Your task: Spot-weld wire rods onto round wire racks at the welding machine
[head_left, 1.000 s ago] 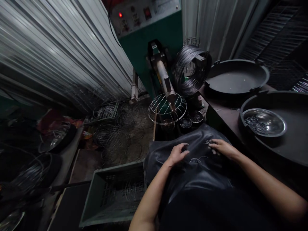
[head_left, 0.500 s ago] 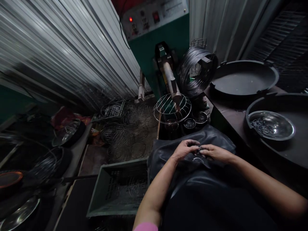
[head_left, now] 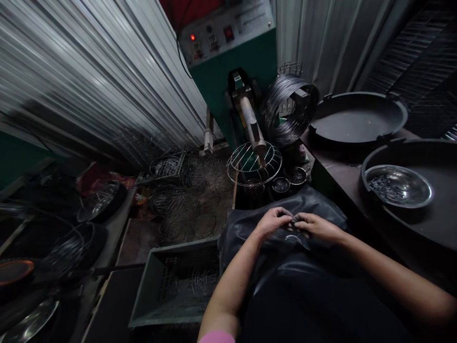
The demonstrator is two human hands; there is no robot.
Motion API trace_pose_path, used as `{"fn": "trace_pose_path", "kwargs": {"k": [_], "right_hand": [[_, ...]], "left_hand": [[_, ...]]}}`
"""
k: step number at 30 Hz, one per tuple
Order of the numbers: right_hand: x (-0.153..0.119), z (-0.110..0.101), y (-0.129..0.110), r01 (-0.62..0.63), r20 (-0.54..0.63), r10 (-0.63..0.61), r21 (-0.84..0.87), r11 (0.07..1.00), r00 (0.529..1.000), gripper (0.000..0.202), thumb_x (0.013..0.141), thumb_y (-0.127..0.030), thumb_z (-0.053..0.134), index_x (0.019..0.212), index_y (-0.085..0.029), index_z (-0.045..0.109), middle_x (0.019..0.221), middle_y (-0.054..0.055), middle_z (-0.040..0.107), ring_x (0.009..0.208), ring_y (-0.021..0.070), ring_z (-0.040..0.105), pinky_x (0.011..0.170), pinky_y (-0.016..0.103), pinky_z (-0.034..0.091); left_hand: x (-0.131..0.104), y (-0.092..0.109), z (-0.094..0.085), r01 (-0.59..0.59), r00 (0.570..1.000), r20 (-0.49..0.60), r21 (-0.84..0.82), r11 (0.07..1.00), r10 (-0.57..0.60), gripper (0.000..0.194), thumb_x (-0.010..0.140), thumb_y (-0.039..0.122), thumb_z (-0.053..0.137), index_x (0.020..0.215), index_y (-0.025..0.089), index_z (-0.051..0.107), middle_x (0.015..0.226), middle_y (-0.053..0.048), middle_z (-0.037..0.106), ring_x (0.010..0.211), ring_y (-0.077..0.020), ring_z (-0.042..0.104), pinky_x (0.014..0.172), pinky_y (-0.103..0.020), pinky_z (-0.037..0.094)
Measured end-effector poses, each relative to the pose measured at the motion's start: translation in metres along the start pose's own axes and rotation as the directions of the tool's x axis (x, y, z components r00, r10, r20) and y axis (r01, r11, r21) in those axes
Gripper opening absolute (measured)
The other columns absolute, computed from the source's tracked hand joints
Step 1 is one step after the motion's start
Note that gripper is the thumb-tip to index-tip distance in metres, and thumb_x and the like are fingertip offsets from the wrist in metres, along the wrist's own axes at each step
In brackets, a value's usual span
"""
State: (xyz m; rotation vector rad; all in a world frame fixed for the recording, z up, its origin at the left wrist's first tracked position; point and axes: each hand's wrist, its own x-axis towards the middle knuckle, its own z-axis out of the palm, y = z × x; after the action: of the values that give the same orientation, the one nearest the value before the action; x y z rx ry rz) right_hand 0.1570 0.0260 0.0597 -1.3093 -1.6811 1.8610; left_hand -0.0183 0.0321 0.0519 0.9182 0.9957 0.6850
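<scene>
My left hand (head_left: 274,220) and my right hand (head_left: 314,225) meet over a dark apron (head_left: 246,224) on my lap. Between their fingertips they pinch small pieces of metal wire (head_left: 293,220). Both hands are closed on them; the exact shape is too small to tell. Just below the fingers, curved wire pieces (head_left: 293,238) lie on the apron. Beyond my hands, a round wire rack (head_left: 254,163) sits under the arm of a green machine (head_left: 200,78).
A wire coil (head_left: 282,112) stands beside the machine. At right, a steel bowl (head_left: 414,186) with metal pieces sits in a large black pan (head_left: 442,209). A green crate (head_left: 143,286) is at lower left; wire parts lie beyond it.
The view has shifted slightly. My fingertips have come a little closer together around the wire pieces.
</scene>
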Motion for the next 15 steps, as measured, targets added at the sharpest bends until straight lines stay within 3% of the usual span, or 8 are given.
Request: {"fn": "trace_pose_path", "kwargs": {"k": [4, 8, 15], "right_hand": [[0.0036, -0.0021, 0.0004, 0.01, -0.022, -0.01, 0.013, 1.0, 1.0, 0.029, 0.072, -0.044, 0.052, 0.084, -0.017, 0.054, 0.057, -0.004, 0.051, 0.049, 0.0111, 0.048, 0.047, 0.023, 0.038], [0.0069, -0.0034, 0.0021, 0.01, -0.04, -0.012, -0.037, 0.999, 0.999, 0.028, 0.07, -0.043, 0.053, 0.082, -0.018, 0.056, 0.059, -0.002, 0.054, 0.049, 0.0131, 0.052, 0.042, 0.024, 0.038], [0.0083, -0.0082, 0.01, 0.115, -0.097, -0.125, -0.102, 0.988, 0.987, 0.024, 0.073, -0.043, 0.051, 0.075, -0.019, 0.055, 0.059, -0.001, 0.055, 0.05, 0.0142, 0.053, 0.045, 0.025, 0.043]], "left_hand": [[0.0007, 0.0004, 0.0001, 0.015, 0.999, -0.031, -0.06, 0.998, -0.017, 0.024, 0.061, 0.026, 0.07, 0.076, 0.012, 0.056, 0.061, 0.001, 0.059, 0.053, -0.0107, 0.057, 0.059, -0.027, 0.048], [0.0028, 0.0009, 0.0, -0.019, 0.999, -0.03, -0.003, 1.0, 0.019, 0.025, 0.062, 0.027, 0.069, 0.076, 0.012, 0.056, 0.059, 0.0, 0.059, 0.051, -0.011, 0.056, 0.056, -0.026, 0.047], [0.0073, 0.0046, 0.0041, -0.039, 0.999, -0.024, 0.006, 0.999, 0.039, 0.027, 0.063, 0.028, 0.071, 0.081, 0.012, 0.06, 0.069, -0.002, 0.061, 0.057, -0.0111, 0.058, 0.058, -0.025, 0.047]]}}
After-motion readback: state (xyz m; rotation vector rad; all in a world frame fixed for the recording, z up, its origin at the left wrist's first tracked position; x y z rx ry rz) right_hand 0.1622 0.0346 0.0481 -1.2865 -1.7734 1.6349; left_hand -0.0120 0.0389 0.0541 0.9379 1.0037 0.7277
